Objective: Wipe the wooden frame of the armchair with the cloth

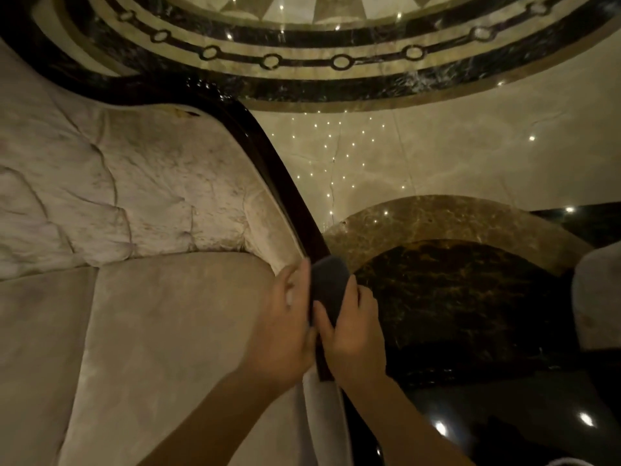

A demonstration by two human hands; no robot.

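Note:
The armchair's dark polished wooden frame [285, 183] curves from the upper left down the right side of the pale tufted upholstery [141, 183]. A dark grey cloth [327, 284] lies folded over the frame's arm rail. My left hand [285, 331] grips the cloth and rail from the seat side. My right hand [353, 334] grips the cloth from the outer side, thumb pressed on top. Both hands sit close together, almost touching. The rail under the cloth is hidden.
The pale seat cushion [168, 348] fills the lower left. A glossy marble floor [437, 156] with dark inlaid bands and light reflections lies beyond the chair. Another pale upholstered piece [598, 297] shows at the right edge.

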